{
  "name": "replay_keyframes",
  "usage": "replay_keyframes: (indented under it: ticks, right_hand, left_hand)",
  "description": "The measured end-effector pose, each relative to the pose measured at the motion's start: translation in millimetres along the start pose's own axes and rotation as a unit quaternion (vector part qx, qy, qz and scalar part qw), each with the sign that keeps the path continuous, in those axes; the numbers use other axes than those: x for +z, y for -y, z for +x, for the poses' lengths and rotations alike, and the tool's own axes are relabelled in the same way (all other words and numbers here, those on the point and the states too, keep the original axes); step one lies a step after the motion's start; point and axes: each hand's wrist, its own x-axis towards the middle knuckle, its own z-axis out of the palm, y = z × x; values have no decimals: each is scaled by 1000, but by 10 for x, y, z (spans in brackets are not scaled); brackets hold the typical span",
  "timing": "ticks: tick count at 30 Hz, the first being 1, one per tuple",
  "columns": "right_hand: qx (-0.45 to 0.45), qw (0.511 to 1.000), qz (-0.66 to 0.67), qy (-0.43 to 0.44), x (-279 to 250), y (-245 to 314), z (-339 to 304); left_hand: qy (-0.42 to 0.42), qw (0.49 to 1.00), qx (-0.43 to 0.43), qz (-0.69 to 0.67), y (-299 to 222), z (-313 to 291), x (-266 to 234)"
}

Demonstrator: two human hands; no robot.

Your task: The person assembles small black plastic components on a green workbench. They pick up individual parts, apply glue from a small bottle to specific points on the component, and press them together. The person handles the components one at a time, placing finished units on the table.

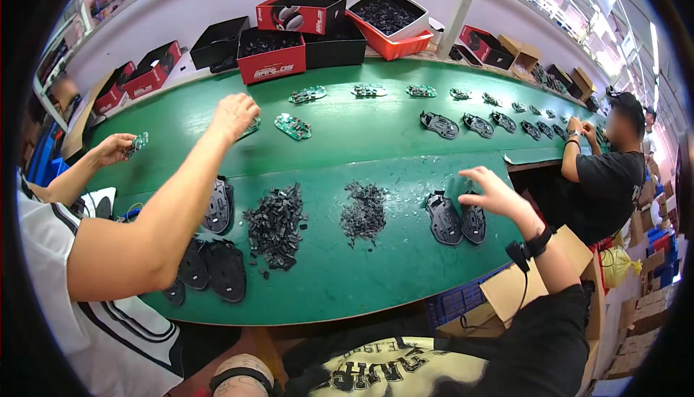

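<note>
My right hand [497,193] reaches in from the right with thumb and fingers apart, holding nothing visible. It is over the far end of two black computer mouse shells [444,218] lying side by side; whether it touches them I cannot tell. A black strap with a cable circles that wrist. Of my left arm [242,369] only a part with a black band shows at the lower edge; its hand is out of sight. Before me lie a small pile of tiny black parts [363,212] and a larger pile of black pieces [276,227].
On the left, a co-worker in white handles green circuit boards [136,144] near more mouse shells [223,270]. Boards [308,94] and shells [439,125] line the green table [361,281]. Boxes [271,64] stand behind; another person [607,165] works at right.
</note>
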Motion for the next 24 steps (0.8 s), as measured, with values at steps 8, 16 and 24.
replay_keyframes:
  ticks: [8,16,24]
  right_hand:
    - [-11,975,-3,-222,450,-197,-492]
    - [-180,938,88,-285,226,1501,-106]
    - [-57,946,301,-108,777,2215,99]
  left_hand:
    - [-223,935,-156,229,628,-748,-466]
    - [-202,850,-456,171,1361,-1538,-659]
    - [-328,836,-383,219,1219,-1739,-872]
